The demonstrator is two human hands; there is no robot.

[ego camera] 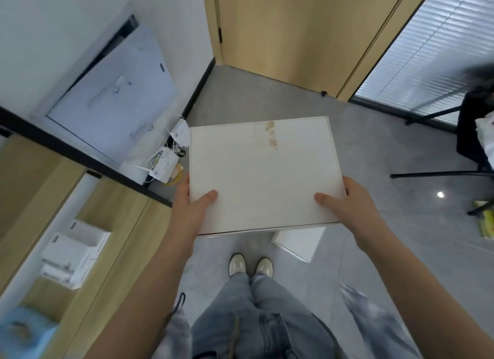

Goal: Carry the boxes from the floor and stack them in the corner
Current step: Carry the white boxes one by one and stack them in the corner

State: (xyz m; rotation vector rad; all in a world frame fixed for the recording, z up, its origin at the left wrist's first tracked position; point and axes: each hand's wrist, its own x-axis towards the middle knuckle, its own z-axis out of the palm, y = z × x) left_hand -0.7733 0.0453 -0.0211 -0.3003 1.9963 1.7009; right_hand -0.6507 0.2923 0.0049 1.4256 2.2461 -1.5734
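I hold a flat white box [264,171] in front of me above the grey floor, with brown tape marks near its far edge. My left hand [191,203] grips its near left corner, thumb on top. My right hand [347,202] grips the near right corner the same way. A second, smaller white box [300,242] lies on the floor under the near right edge of the held one, partly hidden. The room corner [217,67] between the white wall and the wooden door lies ahead.
White routers [167,166] with cables sit on the floor by the left wall. A wooden shelf unit [125,225] at the left holds white boxes [73,254]. Black stand legs [438,174] and a black chair are at the right. My shoes [250,265] are below.
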